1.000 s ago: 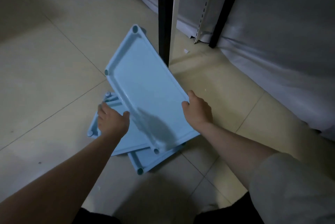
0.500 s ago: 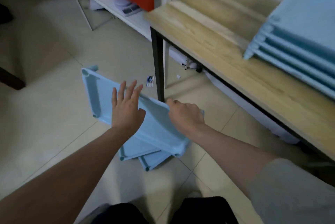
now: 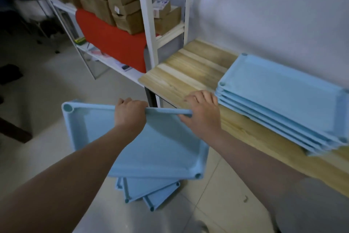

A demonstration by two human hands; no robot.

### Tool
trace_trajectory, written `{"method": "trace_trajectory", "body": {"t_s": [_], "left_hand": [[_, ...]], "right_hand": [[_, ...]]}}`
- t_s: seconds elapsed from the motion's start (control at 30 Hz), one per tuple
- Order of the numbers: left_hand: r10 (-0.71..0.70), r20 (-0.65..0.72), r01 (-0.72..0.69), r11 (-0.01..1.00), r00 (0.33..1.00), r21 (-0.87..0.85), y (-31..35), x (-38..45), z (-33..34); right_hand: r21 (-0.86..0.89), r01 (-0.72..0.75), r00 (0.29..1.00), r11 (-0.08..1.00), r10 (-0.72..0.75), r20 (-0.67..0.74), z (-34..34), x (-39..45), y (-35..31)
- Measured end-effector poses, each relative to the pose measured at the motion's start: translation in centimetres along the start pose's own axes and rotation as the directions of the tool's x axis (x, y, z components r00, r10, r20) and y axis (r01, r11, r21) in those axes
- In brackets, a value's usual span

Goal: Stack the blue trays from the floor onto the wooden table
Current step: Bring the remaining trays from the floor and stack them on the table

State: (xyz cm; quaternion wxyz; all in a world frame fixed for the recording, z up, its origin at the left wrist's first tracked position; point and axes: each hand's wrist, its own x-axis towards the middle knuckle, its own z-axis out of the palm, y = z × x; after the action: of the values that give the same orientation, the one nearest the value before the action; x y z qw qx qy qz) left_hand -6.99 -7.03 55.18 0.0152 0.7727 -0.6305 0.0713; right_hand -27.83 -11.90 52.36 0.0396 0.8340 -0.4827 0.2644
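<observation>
Blue tray [image 3: 151, 147] in both hands, beside table [image 3: 188, 74] stack [image 3: 279, 100].

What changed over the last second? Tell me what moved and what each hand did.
The held blue tray was lifted off the floor pile to about table height. The left hand, flat and open on it half a second ago, now grips its far rim; the right hand kept its grip on that rim. The trays on the floor stayed put, and the stack on the wooden table looks unchanged.

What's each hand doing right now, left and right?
Left hand: closed, gripping the far rim of the lifted blue tray.
Right hand: closed, gripping the same rim.
</observation>
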Motion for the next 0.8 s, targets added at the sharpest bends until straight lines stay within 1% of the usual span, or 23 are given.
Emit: {"method": "trace_trajectory", "body": {"t_s": [0.07,0.1,0.13,0.17,0.2,0.23,0.27,0.3,0.37,0.43,0.5,0.53,0.57,0.63,0.7,0.77,0.8], "left_hand": [[-0.014,-0.007,0.014,1.0,1.0,-0.019,1.3,0.8,-1.3],[-0.025,-0.015,0.024,0.999,1.0,-0.034,1.9,1.3,-1.8],[-0.035,-0.024,0.034,0.998,0.999,-0.053,2.6,1.8,-2.3],[-0.04,-0.035,0.037,0.997,0.999,-0.071,3.2,2.4,-2.6],[-0.041,-0.046,0.037,0.996,0.998,-0.087,3.9,2.9,-3.0],[-0.04,-0.055,0.034,0.994,0.998,-0.107,4.6,3.3,-3.3],[-0.039,-0.064,0.03,0.991,0.997,-0.13,5.5,3.8,-3.7],[-0.036,-0.072,0.024,0.988,0.997,-0.155,6.5,4.2,-4.1],[-0.026,-0.096,0.006,0.98,0.995,-0.201,8.5,4.9,-4.8],[-0.026,-0.149,-0.01,0.971,0.989,-0.238,10.7,5.7,-5.2],[-0.087,-0.21,0.014,0.944,0.974,-0.329,13.1,6.3,-5.6],[-0.135,-0.218,0.04,0.919,0.967,-0.392,14.5,6.6,-5.9],[-0.181,-0.198,0.073,0.888,0.963,-0.454,15.9,6.8,-6.3],[-0.263,-0.096,0.165,0.807,0.96,-0.567,18.6,6.9,-6.8],[-0.358,0.064,0.31,0.69,0.931,-0.655,20.9,6.6,-6.9],[-0.439,0.204,0.446,0.566,0.875,-0.694,22.6,6.2,-6.7],[-0.467,0.256,0.498,0.521,0.846,-0.693,23.2,6.1,-6.4]], "right_hand": [[-0.005,-0.151,0.986,0.988,0.15,-0.077,-1.5,0.1,1.6],[0.047,-0.237,0.965,0.97,0.24,-0.109,-2.2,0.0,2.4],[0.147,-0.326,0.933,0.934,0.343,-0.109,-2.6,-0.1,3.3],[0.29,-0.404,0.895,0.867,0.44,-0.068,-3.2,-0.3,4.1],[0.444,-0.483,0.845,0.755,0.535,0.011,-3.6,-0.7,5.0],[0.551,-0.553,0.788,0.625,0.607,0.102,-4.0,-1.0,6.0],[0.596,-0.622,0.729,0.508,0.654,0.202,-4.4,-1.6,6.9],[0.595,-0.669,0.691,0.445,0.669,0.275,-4.8,-2.2,7.7],[0.587,-0.684,0.671,0.432,0.688,0.276,-5.5,-3.5,9.3],[0.626,-0.684,0.634,0.374,0.73,0.256,-6.6,-4.3,10.7],[0.642,-0.694,0.579,0.326,0.783,0.228,-8.1,-4.1,12.3],[0.641,-0.709,0.542,0.296,0.809,0.226,-8.8,-3.8,13.3],[0.642,-0.722,0.501,0.258,0.835,0.229,-9.5,-3.6,14.4],[0.658,-0.74,0.392,0.139,0.884,0.254,-10.7,-3.4,16.5],[0.701,-0.713,0.305,0.03,0.913,0.271,-11.6,-3.6,18.4],[0.733,-0.679,0.252,-0.025,0.931,0.265,-12.5,-4.0,20.3],[0.744,-0.667,0.234,-0.041,0.936,0.261,-13.0,-4.3,21.2]]}}
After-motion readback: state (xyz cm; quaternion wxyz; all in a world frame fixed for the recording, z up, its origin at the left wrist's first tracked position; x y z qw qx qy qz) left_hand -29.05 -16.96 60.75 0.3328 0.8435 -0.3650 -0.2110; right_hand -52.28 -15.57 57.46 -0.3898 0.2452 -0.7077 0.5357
